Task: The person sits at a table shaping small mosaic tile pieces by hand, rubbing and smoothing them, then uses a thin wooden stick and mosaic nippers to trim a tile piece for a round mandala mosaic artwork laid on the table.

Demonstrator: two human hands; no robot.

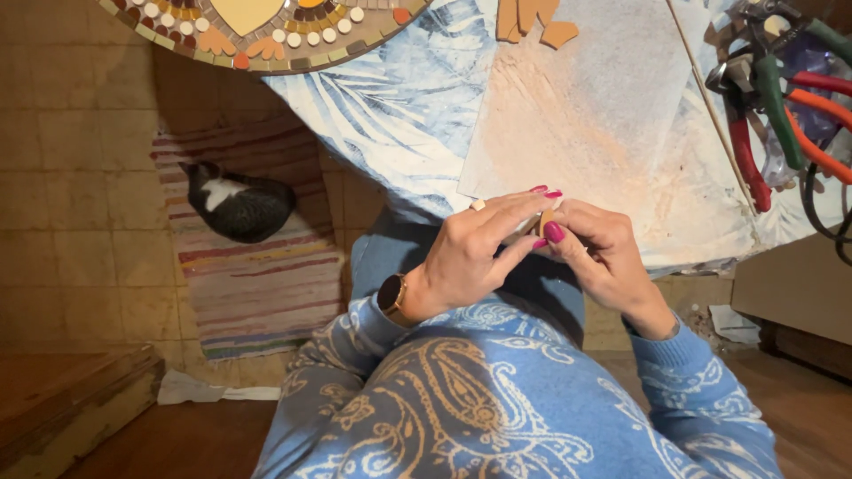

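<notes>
My left hand (475, 253) and my right hand (599, 253) meet at the near edge of the table, fingers pinched together around a small tan tile piece (546, 222) with a pale object beside it. Most of the piece is hidden by my fingers. A watch (391, 294) sits on my left wrist and a ring on a left finger. Both arms wear blue patterned sleeves. A round mosaic (266, 35) with orange, white and brown pieces lies at the table's far left. Several loose orange tile shapes (532, 19) rest at the top centre.
The table carries a blue leaf-print cloth (399, 115) and a dusty pale board (586, 115). Pliers and nippers with red, green and orange handles (772, 98) lie at the right. On the floor to the left, a black-and-white cat (238, 204) rests on a striped rug (257, 284).
</notes>
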